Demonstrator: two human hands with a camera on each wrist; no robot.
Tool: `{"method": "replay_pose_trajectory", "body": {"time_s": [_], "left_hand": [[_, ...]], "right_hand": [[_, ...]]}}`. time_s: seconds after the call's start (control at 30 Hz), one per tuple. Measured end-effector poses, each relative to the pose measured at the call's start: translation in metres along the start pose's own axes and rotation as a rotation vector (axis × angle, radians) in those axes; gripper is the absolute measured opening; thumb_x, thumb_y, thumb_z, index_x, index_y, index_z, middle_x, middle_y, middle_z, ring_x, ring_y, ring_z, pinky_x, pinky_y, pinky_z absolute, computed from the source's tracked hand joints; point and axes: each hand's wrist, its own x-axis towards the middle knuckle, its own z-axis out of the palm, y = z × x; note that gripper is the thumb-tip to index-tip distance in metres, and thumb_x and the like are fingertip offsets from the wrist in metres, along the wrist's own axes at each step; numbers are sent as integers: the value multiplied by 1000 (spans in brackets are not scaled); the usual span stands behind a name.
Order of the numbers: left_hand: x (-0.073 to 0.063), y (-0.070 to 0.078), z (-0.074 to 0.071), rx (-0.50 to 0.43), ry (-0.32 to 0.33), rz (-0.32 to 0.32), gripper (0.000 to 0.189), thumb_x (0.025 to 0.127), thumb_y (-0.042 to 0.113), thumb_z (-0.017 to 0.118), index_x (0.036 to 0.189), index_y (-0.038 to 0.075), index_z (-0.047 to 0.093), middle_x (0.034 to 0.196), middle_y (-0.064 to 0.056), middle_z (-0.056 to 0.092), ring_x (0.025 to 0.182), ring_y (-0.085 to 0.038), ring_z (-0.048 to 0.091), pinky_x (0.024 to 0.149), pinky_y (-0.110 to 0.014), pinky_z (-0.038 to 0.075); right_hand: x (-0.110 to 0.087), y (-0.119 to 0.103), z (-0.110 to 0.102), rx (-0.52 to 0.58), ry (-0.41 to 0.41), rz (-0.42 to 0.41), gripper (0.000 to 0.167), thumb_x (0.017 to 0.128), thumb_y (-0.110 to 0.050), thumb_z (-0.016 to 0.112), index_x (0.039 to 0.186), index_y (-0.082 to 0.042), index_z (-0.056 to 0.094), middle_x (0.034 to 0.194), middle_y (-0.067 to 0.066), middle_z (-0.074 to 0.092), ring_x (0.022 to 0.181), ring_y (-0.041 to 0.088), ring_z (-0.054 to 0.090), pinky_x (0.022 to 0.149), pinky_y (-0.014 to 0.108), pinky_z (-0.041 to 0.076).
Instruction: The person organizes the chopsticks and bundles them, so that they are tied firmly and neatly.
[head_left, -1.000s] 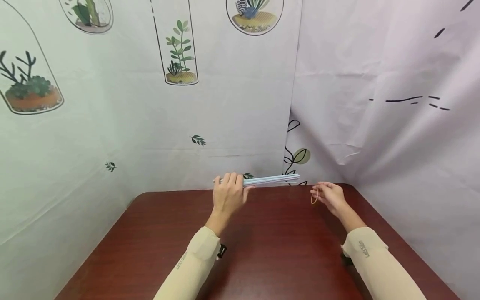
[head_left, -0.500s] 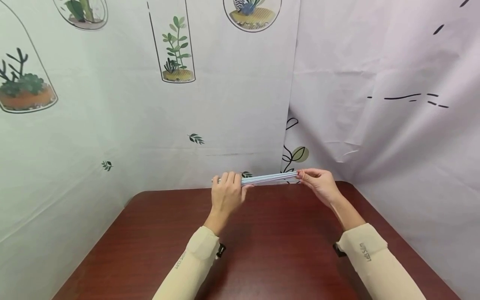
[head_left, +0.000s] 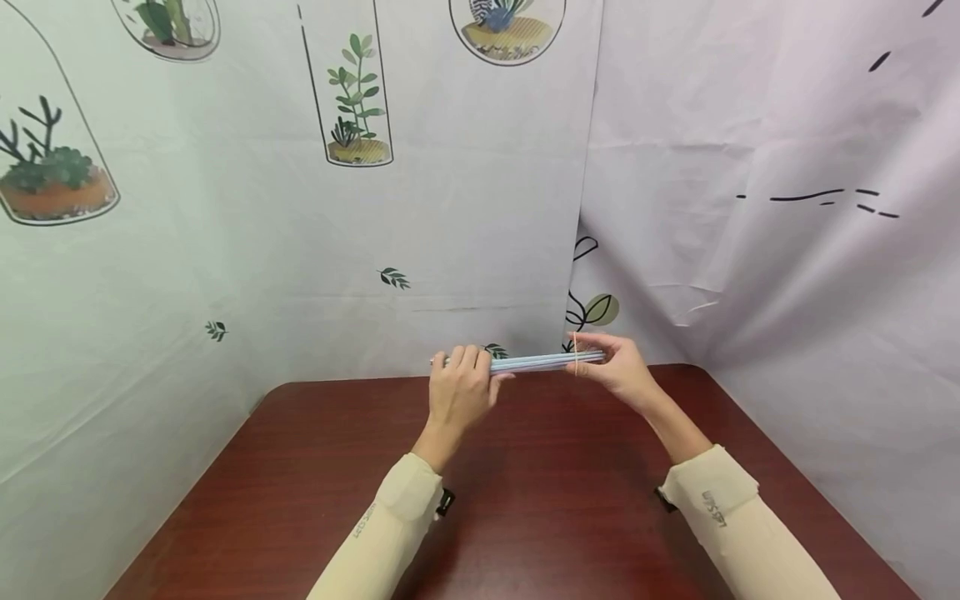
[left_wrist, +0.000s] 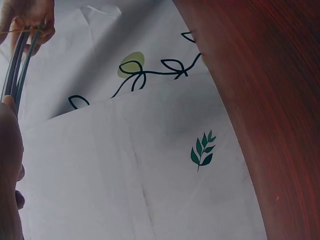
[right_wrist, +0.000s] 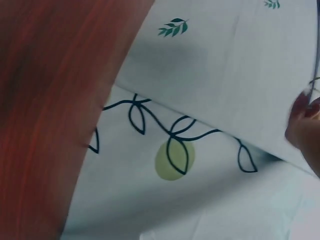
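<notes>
My left hand grips a bundle of thin pale-blue sticks, held level above the far edge of the table. At the bundle's right end is my right hand, thumb and fingers apart with a rubber band stretched between them. The band runs across the sticks near their tips, and these reach in between thumb and fingers. In the left wrist view the sticks pass up to the stretched band. The right wrist view catches only part of the right hand at its edge.
A dark red-brown wooden table spreads below both arms. Behind it hangs a white cloth backdrop printed with plants, close to the table's far edge. Folds of cloth rise along the right side.
My right hand has come leftward to the bundle, bringing the rubber band from beside it to around the sticks' end, now stretched wide. The left hand keeps its hold, nearly still.
</notes>
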Motion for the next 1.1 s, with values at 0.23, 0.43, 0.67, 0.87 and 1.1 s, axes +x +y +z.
{"method": "replay_pose_trajectory", "body": {"time_s": [0.23, 0.43, 0.67, 0.87, 1.1], "left_hand": [[-1, 0, 1, -17, -7, -7, 50, 93, 56, 48, 84, 8, 60, 77, -5, 57, 73, -25, 56, 69, -43, 43], [-3, 0, 2, -24, -17, -52, 51, 91, 57, 48, 80, 8, 57, 73, -6, 53, 70, -26, 55, 67, -42, 42], [4, 4, -2, 22, -39, -110, 47, 87, 54, 60, 77, 8, 55, 71, -6, 53, 69, -26, 54, 65, -43, 41], [5, 3, -6, 21, -68, -179, 44, 84, 49, 68, 77, 8, 56, 72, -7, 53, 69, -27, 54, 65, -45, 40], [0, 0, -10, 16, -63, -179, 44, 88, 50, 61, 76, 8, 55, 71, -6, 51, 67, -26, 52, 64, -44, 40]], "right_hand": [[-10, -34, 9, -215, 52, -103, 48, 75, 3, 81, 121, 6, 67, 126, 21, 60, 111, 22, 51, 83, 27, 42], [-19, -41, 23, -306, 207, -241, 43, 66, 7, 86, 106, 8, 73, 95, 22, 69, 86, 17, 46, 73, 19, 36], [-19, -16, 32, -217, 344, -141, 49, 70, -5, 88, 116, 0, 72, 73, 7, 64, 66, 7, 54, 58, 15, 43], [-25, -16, 35, -147, 366, 47, 75, 78, -29, 85, 142, -7, 53, 76, 2, 72, 71, 8, 65, 69, 18, 49], [-24, -17, 37, -45, 380, 294, 69, 84, -35, 79, 138, 0, 54, 69, -4, 66, 70, 3, 52, 66, 20, 40]]}}
